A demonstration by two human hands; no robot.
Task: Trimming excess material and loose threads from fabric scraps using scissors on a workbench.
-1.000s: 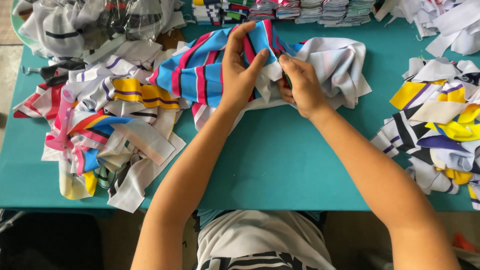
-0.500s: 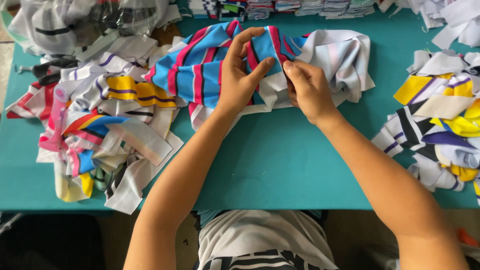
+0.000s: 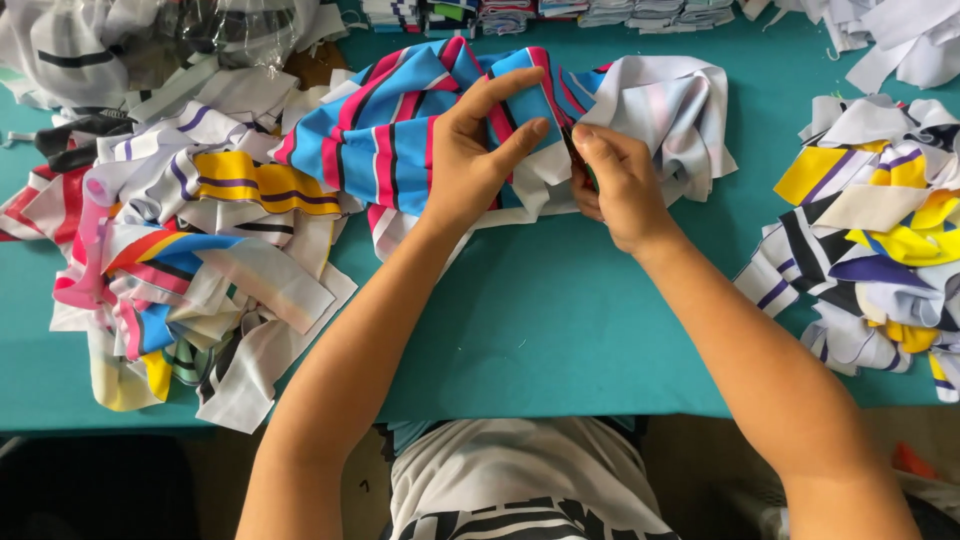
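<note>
**Inspector:** Start with the counter [image 3: 560, 330]. Teal surface, with a heap of mixed striped cut pieces [image 3: 190, 250] at the left, a second heap of yellow, white and navy pieces [image 3: 880, 240] at the right, and folded stacks [image 3: 600, 12] along the far edge.

**Assistant:** And the work piece?

**Inspector:** The blue, pink and white striped garment [image 3: 400, 130] lies bunched at the far middle of the counter, its white part [image 3: 670, 110] spread to the right. Both hands are on it.

**Assistant:** Grip condition?

**Inspector:** Left hand [image 3: 475, 160] is partly closed, thumb and fingers pinching a fold of the striped cloth. Right hand [image 3: 620, 185] is closed tight, fingertips pinched just beside the left thumb. Something dark shows there; whether tool or trim, I cannot tell.

**Assistant:** Recommendation?

**Inspector:** In my judgement, keep the fold taut between the two hands, work close to the pinch point, and keep the loose white part clear of the fingers.
</note>
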